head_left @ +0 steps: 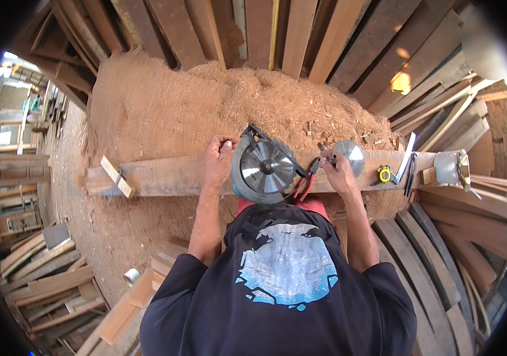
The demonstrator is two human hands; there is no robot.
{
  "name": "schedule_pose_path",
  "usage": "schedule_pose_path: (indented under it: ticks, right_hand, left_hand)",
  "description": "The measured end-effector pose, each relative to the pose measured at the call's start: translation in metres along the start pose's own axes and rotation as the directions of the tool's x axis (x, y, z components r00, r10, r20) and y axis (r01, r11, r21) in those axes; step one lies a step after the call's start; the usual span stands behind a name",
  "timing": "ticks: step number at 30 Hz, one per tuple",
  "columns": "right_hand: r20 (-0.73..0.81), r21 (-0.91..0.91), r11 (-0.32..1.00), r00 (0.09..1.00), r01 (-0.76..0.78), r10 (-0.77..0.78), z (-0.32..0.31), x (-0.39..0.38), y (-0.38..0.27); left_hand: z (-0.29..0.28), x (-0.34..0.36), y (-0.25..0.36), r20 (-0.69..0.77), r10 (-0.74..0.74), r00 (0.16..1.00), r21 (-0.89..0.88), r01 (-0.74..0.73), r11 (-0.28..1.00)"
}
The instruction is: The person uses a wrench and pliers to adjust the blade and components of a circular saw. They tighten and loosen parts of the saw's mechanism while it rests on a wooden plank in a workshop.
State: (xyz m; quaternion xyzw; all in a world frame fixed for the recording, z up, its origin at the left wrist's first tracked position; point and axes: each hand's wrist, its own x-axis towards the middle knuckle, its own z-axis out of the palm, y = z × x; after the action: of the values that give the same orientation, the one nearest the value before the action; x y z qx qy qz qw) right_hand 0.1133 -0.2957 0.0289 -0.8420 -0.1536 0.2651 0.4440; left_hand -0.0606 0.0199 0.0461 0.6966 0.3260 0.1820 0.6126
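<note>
A circular saw [265,169] with a shiny round blade and a grey guard rests in front of me, its blade side up, at the wooden beam's near edge. My left hand [219,159] is closed beside the saw's left rim, thumb against fingers; what it grips, if anything, is hidden. Right of the saw, my right hand [340,172] pinches something small and dark that I cannot make out. Between that hand and the saw are pliers with red handles [306,187]. A loose round saw blade [355,158] lies on the beam behind my right hand.
The thick wooden beam [170,175] runs crosswise, with sawdust [146,113] heaped behind it. Toward its right end are a yellow tape measure [384,174] and a pale metal can [447,168]. A wood strip [117,176] crosses its left end. Planks [253,35] stand at the back.
</note>
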Motion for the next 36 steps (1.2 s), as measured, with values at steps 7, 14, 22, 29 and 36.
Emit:
schedule_pose_path:
  ticks: [7, 14, 22, 29, 36]
  right_hand:
    - [-0.181, -0.068, 0.996, 0.982, -0.060, 0.047, 0.019, -0.032, -0.025]
    - [-0.475, -0.239, 0.941, 0.874, -0.238, 0.101, 0.060, -0.084, -0.001]
    - [-0.662, -0.143, 0.989, 0.740, 0.034, -0.121, 0.106, -0.101, -0.041]
    - [-0.567, -0.354, 0.922, 0.820, -0.158, -0.078, 0.079, -0.053, -0.053]
    - [-0.264, -0.370, 0.926, 0.964, -0.071, -0.032, 0.063, 0.009, -0.031]
  left_hand:
    - [0.017, 0.044, 0.021, 0.284, 0.084, 0.955, 0.005, -0.089, 0.996]
    - [0.011, 0.067, 0.008, 0.356, 0.177, 0.918, -0.057, -0.168, 0.984]
    - [-0.016, 0.076, 0.006, 0.456, 0.051, 0.889, 0.252, -0.184, 0.950]
    - [0.010, 0.016, 0.018, 0.752, 0.139, 0.645, 0.467, -0.669, 0.578]
    - [0.055, 0.009, -0.005, 0.792, 0.192, 0.580, 0.422, -0.746, 0.515]
